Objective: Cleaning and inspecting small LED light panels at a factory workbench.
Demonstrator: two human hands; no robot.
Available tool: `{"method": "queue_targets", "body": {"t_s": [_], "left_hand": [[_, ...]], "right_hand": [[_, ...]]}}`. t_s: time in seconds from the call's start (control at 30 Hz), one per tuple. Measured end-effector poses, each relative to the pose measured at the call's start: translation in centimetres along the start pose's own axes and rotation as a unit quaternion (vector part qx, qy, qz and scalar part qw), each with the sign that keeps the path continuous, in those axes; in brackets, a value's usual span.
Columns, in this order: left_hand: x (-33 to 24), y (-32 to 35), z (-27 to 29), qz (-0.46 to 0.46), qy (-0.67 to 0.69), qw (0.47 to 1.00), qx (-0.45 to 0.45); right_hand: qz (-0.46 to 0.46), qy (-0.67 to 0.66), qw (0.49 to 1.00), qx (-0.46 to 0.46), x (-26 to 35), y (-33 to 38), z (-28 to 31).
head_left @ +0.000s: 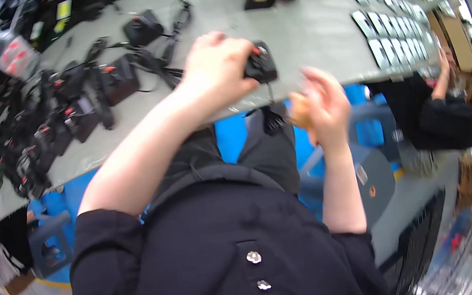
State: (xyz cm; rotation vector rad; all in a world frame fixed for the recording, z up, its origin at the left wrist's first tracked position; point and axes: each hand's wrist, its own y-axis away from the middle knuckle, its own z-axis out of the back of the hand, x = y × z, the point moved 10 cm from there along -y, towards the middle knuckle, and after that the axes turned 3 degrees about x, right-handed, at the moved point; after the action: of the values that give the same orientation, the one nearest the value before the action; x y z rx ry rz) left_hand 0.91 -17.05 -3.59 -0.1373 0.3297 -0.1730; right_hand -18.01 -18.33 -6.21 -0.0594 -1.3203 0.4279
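My left hand [217, 67] is closed around a small black box-shaped adapter [260, 64] with a red spot on top, at the near edge of the grey table [304, 31]. A thin black cord [271, 114] hangs down from it. Just below and to the right, my right hand [325, 105] is blurred, with its fingers curled around a small orange-tan object [298, 110]. I cannot make out what that object is. Both forearms rise from my black buttoned top [225, 235].
A heap of black adapters and tangled cables [59, 120] covers the table's left part. Rows of flat dark rectangular devices [387, 31] lie at the right. A seated person in black [453, 113] works at the right end. Blue stools [375, 168] stand below.
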Motion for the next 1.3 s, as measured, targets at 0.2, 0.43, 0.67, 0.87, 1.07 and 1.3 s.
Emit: {"method": "queue_targets", "body": {"t_s": [0.2, 0.43, 0.67, 0.87, 1.07, 1.3], "left_hand": [[-2.6, -0.8, -0.2, -0.044, 0.019, 0.997, 0.064], [-2.9, -0.5, -2.4, -0.041, 0.037, 0.998, 0.000], [-2.4, 2.3, 3.8, -0.064, 0.051, 0.995, -0.049], [8.2, 3.3, 15.5, 0.059, -0.084, 0.991, -0.087], [22.6, 5.2, 17.5, 0.277, -0.145, 0.948, -0.051], [30.2, 8.3, 12.9, 0.403, -0.152, 0.902, 0.043]], "right_hand": [[-0.292, 0.008, 0.933, 0.209, -8.6, 8.0, -3.9], [-0.269, -0.107, 0.937, 0.197, -9.8, 7.7, -6.8], [-0.162, 0.109, 0.971, 0.138, 0.3, 4.1, 1.0], [0.210, 0.395, 0.878, 0.171, 18.7, -6.5, -9.1], [0.284, 0.584, 0.734, 0.198, 19.1, -14.0, -24.2], [0.297, 0.607, 0.698, 0.235, 13.6, -16.0, -34.1]]}}
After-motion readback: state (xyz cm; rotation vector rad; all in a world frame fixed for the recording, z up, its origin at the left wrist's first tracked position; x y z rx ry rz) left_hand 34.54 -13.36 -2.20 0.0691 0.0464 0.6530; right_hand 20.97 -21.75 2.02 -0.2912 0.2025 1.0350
